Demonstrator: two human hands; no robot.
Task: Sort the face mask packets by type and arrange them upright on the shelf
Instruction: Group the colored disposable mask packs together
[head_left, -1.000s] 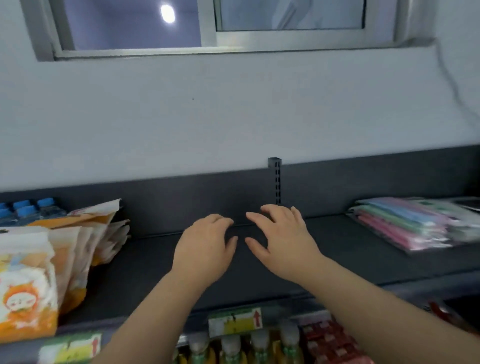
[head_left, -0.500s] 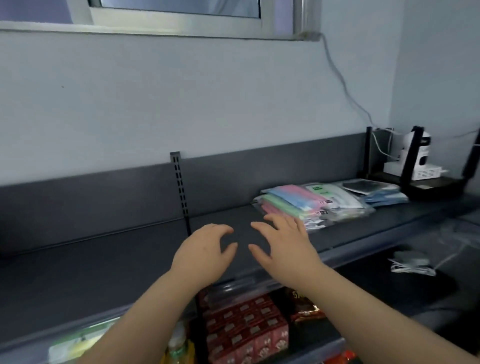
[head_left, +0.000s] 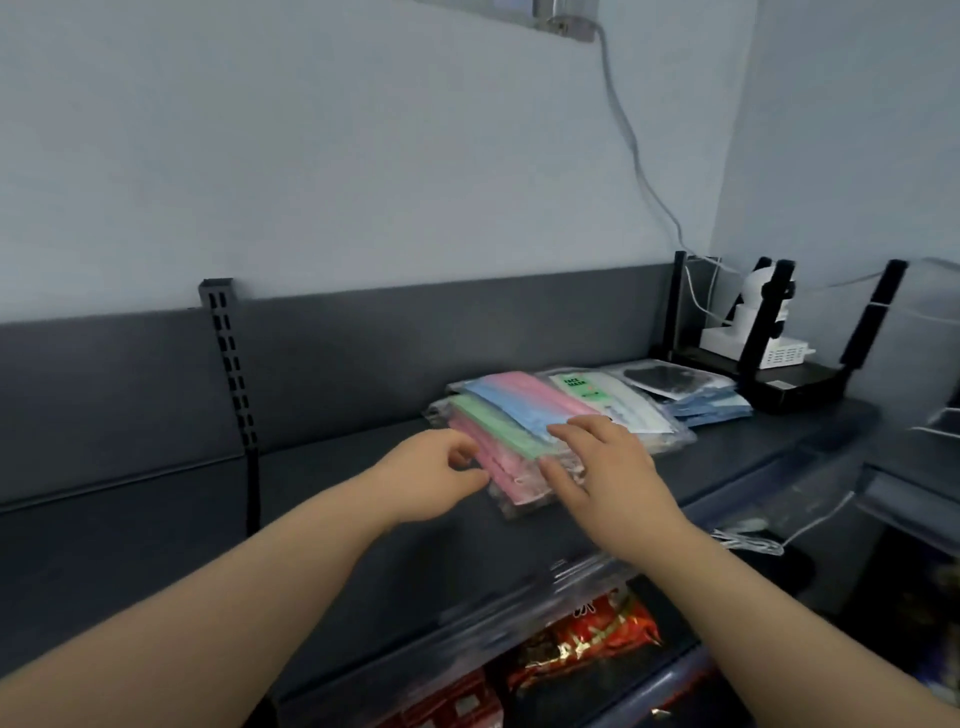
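— Where were the mask packets at that moment?

— On my screen I saw the pile of coloured mask packets (head_left: 498, 410) lying flat on the dark shelf (head_left: 363, 499), toward its right part. Pink, green and blue masks showed through the clear wrapping.

— And the other types?

— Just right of the pile lay a white packet (head_left: 613, 402) with a green label, touching it. After that came a black-mask packet (head_left: 660, 376), resting on some blue packets (head_left: 711, 408). All of these lay flat too.

— What about the hands?

— The right hand (head_left: 608, 478) rested on top of the pile at its near end. Its fingers were stretched and a little spread, and the thumb was against the front edge. It was released, not gripping. The left hand (head_left: 436, 475) was at the left edge of the pile, by the pink packet, with the fingers curled in. Whether it pinched the wrapping or only touched it, I could not tell, because the picture was blurred there.

— Anything around them?

— Behind the blue packets a white camera (head_left: 753, 312) stood on a black stand (head_left: 795, 387) in the corner. A slotted upright (head_left: 234, 374) ran up the back panel, well left of the pile. Under the shelf lay red snack bags (head_left: 597, 644).
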